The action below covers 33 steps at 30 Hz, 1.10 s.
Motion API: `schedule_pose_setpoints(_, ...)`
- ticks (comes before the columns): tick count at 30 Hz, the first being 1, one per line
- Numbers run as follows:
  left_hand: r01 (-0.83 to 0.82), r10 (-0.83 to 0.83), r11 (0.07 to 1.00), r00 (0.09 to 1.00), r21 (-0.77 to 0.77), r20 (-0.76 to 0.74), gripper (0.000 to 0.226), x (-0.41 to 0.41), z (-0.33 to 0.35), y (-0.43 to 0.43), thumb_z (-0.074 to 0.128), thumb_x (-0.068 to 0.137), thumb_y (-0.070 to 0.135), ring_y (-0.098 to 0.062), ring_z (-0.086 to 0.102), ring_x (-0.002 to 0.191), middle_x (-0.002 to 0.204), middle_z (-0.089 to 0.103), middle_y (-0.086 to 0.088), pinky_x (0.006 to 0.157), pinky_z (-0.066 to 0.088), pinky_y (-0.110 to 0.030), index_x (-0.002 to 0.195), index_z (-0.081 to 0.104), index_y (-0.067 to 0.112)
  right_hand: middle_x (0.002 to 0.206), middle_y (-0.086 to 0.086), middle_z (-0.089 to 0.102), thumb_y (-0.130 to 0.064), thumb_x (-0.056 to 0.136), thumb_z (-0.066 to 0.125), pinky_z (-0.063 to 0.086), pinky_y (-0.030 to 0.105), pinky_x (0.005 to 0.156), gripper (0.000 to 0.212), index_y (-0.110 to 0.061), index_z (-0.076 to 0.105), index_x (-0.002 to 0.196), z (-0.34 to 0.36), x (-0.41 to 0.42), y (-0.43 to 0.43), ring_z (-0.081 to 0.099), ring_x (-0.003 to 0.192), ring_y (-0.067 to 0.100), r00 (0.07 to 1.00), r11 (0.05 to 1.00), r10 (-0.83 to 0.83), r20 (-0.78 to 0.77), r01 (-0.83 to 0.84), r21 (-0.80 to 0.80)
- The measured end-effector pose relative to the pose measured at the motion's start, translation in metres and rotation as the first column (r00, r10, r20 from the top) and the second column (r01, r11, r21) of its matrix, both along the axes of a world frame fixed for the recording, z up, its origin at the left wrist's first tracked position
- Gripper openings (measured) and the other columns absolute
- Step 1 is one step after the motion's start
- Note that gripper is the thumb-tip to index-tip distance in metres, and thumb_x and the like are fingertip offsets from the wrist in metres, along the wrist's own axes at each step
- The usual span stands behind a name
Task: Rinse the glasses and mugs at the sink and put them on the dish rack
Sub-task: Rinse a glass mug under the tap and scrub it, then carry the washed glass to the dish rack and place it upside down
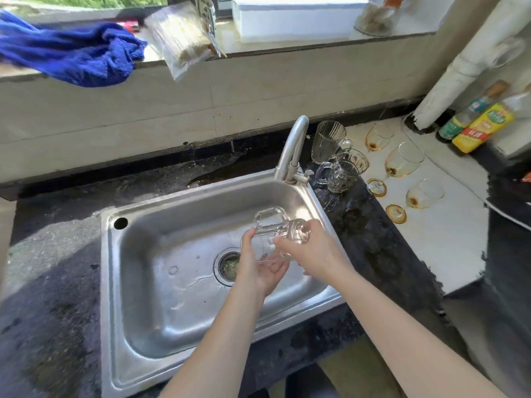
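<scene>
glass mug (297, 232), clear, thick-walled, held on its side over the steel sink (172, 297), right of the drain (228, 265); likely heavy, rigid, breakable, slippery wet; left hand (261, 268) cups the mouth end, right hand (313, 254) grips the base; safest hold: handle or body.
</scene>
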<state>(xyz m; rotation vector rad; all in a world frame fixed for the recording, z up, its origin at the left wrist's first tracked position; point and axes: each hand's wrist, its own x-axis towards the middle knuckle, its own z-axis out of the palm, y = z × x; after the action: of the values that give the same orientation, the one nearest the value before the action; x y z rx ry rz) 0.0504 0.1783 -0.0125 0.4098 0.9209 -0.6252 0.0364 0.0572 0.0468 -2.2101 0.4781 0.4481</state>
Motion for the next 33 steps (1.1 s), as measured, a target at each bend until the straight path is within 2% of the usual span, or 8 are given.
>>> schedule_pose_setpoints(4, 0.193, -0.230, 0.961, 0.955, 0.196, 0.186, 0.065, 0.000, 0.010, 0.019, 0.065, 0.082, 0.052, -0.027, 0.062, 0.106, 0.116, 0.060, -0.014, 0.085, 0.053, -0.042, 0.130, 0.042, 0.015, 0.099, -0.008, 0.056, -0.058, 0.067, 0.073, 0.047, 0.031, 0.075, 0.060, -0.030, 0.046, 0.113, 0.022, 0.001, -0.004, 0.057, 0.092, 0.013, 0.996, 1.000, 0.022, 0.090, -0.022, -0.005)
schedule_pose_setpoints(7, 0.254, -0.524, 0.721, 0.809, 0.645, 0.268, 0.041, 0.006, 0.020, 0.035, 0.049, 0.095, 0.046, -0.021, 0.050, 0.116, 0.131, 0.052, -0.002, 0.083, 0.046, -0.034, 0.133, 0.046, 0.031, 0.093, -0.010, 0.054, -0.055, 0.067, 0.073, 0.041, 0.027, 0.071, 0.066, -0.029, 0.045, 0.121, 0.038, 0.004, -0.009, 0.054, 0.089, 0.013, 0.982, 0.984, 0.135, 0.133, -0.117, -0.138)
schedule_pose_setpoints(9, 0.178, -0.667, 0.585, 0.661, 0.791, 0.344, 0.033, 0.011, 0.028, 0.043, 0.040, 0.099, 0.045, -0.015, 0.046, 0.122, 0.136, 0.049, 0.010, 0.089, 0.041, -0.033, 0.130, 0.050, 0.036, 0.091, -0.008, 0.056, -0.053, 0.066, 0.073, 0.043, 0.028, 0.068, 0.068, -0.028, 0.044, 0.122, 0.043, 0.001, -0.011, 0.055, 0.086, 0.014, 0.966, 0.958, 0.218, 0.140, -0.184, -0.219)
schedule_pose_setpoints(13, 0.156, -0.862, 0.459, 0.318, 0.874, 0.396, 0.029, 0.013, 0.044, 0.043, 0.039, 0.099, 0.046, -0.005, 0.055, 0.111, 0.111, 0.062, 0.020, 0.092, 0.044, -0.031, 0.109, 0.063, 0.033, 0.101, -0.005, 0.055, -0.054, 0.066, 0.070, 0.050, 0.036, 0.077, 0.070, -0.027, 0.040, 0.123, 0.041, -0.017, -0.015, 0.054, 0.093, 0.019, 0.943, 0.908, 0.317, 0.105, -0.270, -0.320)
schedule_pose_setpoints(18, 0.177, -0.942, 0.334, 0.074, 0.926, 0.326, 0.029, 0.010, 0.050, 0.033, 0.048, 0.091, 0.053, -0.006, 0.059, 0.090, 0.085, 0.065, 0.021, 0.088, 0.047, -0.034, 0.090, 0.061, 0.027, 0.113, -0.005, 0.054, -0.050, 0.068, 0.072, 0.051, 0.038, 0.083, 0.072, -0.033, 0.035, 0.128, 0.041, -0.035, -0.032, 0.055, 0.099, 0.018, 0.930, 0.893, 0.355, 0.098, -0.306, -0.330)
schedule_pose_setpoints(23, 0.184, -0.948, 0.306, -0.031, 0.934, 0.316, 0.053, 0.006, 0.056, 0.016, 0.049, 0.079, 0.071, -0.016, 0.062, 0.096, 0.102, 0.068, -0.001, 0.094, 0.046, -0.041, 0.096, 0.062, 0.022, 0.110, -0.010, 0.054, -0.042, 0.067, 0.079, 0.051, 0.032, 0.085, 0.076, -0.038, 0.037, 0.131, 0.044, -0.048, -0.057, 0.054, 0.096, 0.009, 0.948, 0.955, 0.276, 0.160, -0.251, -0.160)
schedule_pose_setpoints(26, 0.160, -0.954, 0.284, -0.056, 0.946, 0.296, 0.040, 0.002, 0.060, -0.005, 0.052, 0.089, 0.057, -0.013, 0.059, 0.085, 0.096, 0.068, -0.002, 0.084, 0.046, -0.037, 0.095, 0.065, 0.021, 0.110, -0.007, 0.055, -0.040, 0.064, 0.081, 0.053, 0.034, 0.086, 0.078, -0.044, 0.037, 0.129, 0.043, -0.062, -0.075, 0.057, 0.096, 0.011, 0.972, 0.984, 0.174, 0.158, -0.164, -0.073)
schedule_pose_setpoints(33, 0.402, -0.932, 0.309, -0.050, 0.862, 0.358, 0.039, -0.024, 0.081, -0.085, 0.052, 0.093, 0.046, -0.023, 0.061, 0.084, 0.105, 0.069, -0.005, 0.086, 0.053, -0.042, 0.103, 0.067, 0.011, 0.123, -0.014, 0.054, -0.041, 0.063, 0.086, 0.049, 0.026, 0.089, 0.086, -0.033, 0.039, 0.135, 0.050, -0.127, -0.137, 0.057, 0.104, 0.005, 0.920, 0.947, -0.300, 0.251, 0.258, 0.190)
